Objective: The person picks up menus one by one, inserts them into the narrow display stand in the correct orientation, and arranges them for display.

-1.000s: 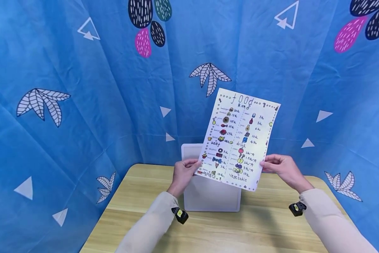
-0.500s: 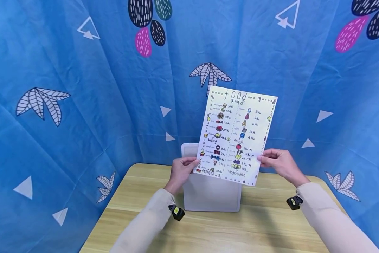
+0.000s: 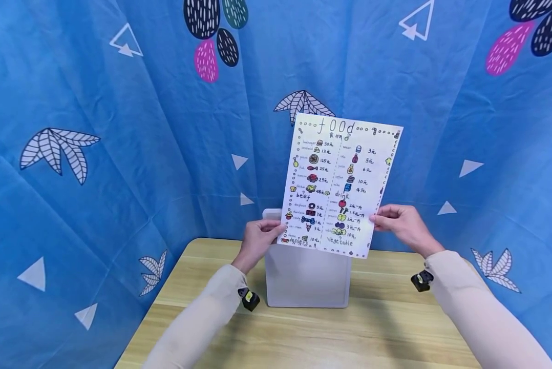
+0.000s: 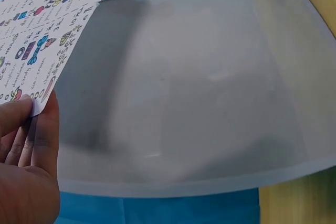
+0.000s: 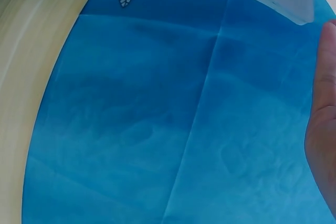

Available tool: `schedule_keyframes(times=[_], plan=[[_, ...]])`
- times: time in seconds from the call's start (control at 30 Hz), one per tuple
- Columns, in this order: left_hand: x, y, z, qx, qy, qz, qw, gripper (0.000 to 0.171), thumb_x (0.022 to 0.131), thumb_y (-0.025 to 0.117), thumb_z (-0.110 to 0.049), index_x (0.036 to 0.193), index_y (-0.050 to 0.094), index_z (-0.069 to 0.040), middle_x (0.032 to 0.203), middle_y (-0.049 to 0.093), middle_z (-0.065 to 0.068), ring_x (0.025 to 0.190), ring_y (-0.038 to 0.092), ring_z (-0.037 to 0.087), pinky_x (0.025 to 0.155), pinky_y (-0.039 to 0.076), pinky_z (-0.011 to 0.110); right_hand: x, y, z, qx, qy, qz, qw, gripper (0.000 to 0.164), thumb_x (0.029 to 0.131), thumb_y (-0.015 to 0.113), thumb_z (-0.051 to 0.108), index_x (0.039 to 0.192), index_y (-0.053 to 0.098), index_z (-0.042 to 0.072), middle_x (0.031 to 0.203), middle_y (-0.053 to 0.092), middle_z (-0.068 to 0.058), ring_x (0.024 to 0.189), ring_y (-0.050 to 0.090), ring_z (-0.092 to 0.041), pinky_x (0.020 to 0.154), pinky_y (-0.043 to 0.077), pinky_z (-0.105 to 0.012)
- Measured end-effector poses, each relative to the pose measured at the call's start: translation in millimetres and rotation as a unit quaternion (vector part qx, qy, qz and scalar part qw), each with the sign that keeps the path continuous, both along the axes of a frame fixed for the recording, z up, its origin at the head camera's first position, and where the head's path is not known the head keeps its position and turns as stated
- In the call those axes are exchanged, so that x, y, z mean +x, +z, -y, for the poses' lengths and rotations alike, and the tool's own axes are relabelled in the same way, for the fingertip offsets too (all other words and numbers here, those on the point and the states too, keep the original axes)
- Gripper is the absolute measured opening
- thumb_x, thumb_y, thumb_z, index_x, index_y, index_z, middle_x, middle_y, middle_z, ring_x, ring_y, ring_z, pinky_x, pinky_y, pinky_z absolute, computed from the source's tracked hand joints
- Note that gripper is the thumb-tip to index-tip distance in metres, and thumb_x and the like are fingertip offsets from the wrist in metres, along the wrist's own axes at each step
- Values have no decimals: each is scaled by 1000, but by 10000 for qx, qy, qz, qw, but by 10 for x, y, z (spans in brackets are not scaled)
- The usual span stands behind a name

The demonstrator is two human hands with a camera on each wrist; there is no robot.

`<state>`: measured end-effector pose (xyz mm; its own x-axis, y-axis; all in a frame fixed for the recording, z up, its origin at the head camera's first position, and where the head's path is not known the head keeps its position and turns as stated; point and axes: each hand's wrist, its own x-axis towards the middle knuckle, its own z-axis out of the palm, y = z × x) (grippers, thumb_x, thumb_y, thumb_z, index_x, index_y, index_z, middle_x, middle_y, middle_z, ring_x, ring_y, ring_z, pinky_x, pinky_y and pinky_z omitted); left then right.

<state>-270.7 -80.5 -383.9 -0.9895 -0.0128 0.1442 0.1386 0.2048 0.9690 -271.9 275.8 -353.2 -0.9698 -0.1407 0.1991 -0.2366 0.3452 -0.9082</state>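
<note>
A white sheet of paper, hand-drawn as a food menu with small coloured pictures and prices, is held up and slightly tilted in the head view. My left hand pinches its lower left edge between thumb and fingers. On the opposite side, my right hand pinches the lower right edge. Behind the paper's lower part stands a white board with a raised rim, its top mostly hidden. The left wrist view shows the left hand gripping the paper's corner in front of the board's face.
The board stands on a light wooden table. A blue patterned curtain hangs behind the table and along its sides. Each sleeve carries a small black wrist camera, one on the left and one on the right.
Both hands have raised the paper and shifted it a little to the left, and its tilt has lessened. More of the board's face shows below it. The board has stayed in place.
</note>
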Motion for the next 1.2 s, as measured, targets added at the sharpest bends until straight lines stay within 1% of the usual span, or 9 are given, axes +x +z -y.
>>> schedule_keyframes(times=[0.13,0.27,0.37,0.47,0.53,0.7,0.9,1.07,1.2], plan=[[-31,60,27,-23,-17,-64,10000,19,89,78,-13,105,78,-4,96,75,11,82,73,21,71,60,31,-25,66,22,-82,44,-22,10000,36,93,73,16,109,64,-15,99,74,-12,79,74,-14,76,58,-24],[-66,131,39,-169,71,-99,9998,19,88,79,-13,104,78,-5,94,75,10,81,73,20,71,60,30,-64,109,40,-211,86,-23,9997,35,93,73,13,108,63,-17,94,75,-4,78,73,-13,75,59,-27],[-100,183,48,-287,108,-214,9993,20,87,80,-13,105,78,-4,94,75,10,82,73,20,70,60,30,-97,139,46,-234,70,-4,9997,35,93,73,12,109,62,-17,91,74,0,78,73,-12,76,59,-29],[-141,263,55,-374,130,-332,9987,20,86,80,-13,104,77,-3,94,75,10,82,73,21,70,60,31,-120,180,52,-226,72,-12,9997,36,93,73,12,110,62,-17,93,74,-1,79,73,-12,77,59,-30],[-172,344,56,-468,171,-399,9980,21,86,80,-13,104,77,-3,94,75,11,82,73,21,71,60,31,-134,206,57,-252,88,-31,9996,37,93,73,13,111,62,-18,94,75,-1,79,73,-12,78,59,-31],[-249,574,43,-568,230,-552,9966,22,88,79,-14,106,77,-3,97,75,12,85,73,22,73,60,31,-158,277,65,-211,39,-48,9998,38,94,72,15,112,62,-16,95,75,-1,79,73,-11,77,58,-24],[-347,822,14,-498,284,-756,9955,22,89,77,-13,108,76,-2,99,74,13,87,74,24,74,59,29,-182,340,75,-32,-3,-74,10000,38,95,71,17,114,63,-14,104,74,-9,81,73,-11,78,57,-22],[-407,958,-3,-563,349,-927,9935,22,89,77,-14,108,76,-2,100,74,12,87,74,23,76,59,29,-219,378,92,-22,26,-73,10000,37,94,72,16,116,63,-13,109,73,-14,82,73,-11,78,57,-23],[-438,1022,-5,-679,433,-971,9920,21,89,77,-14,108,76,-3,101,73,12,88,73,23,77,59,31,-243,431,113,10,19,-78,10000,37,94,72,16,116,64,-12,111,72,-17,82,73,-11,77,57,-23]])
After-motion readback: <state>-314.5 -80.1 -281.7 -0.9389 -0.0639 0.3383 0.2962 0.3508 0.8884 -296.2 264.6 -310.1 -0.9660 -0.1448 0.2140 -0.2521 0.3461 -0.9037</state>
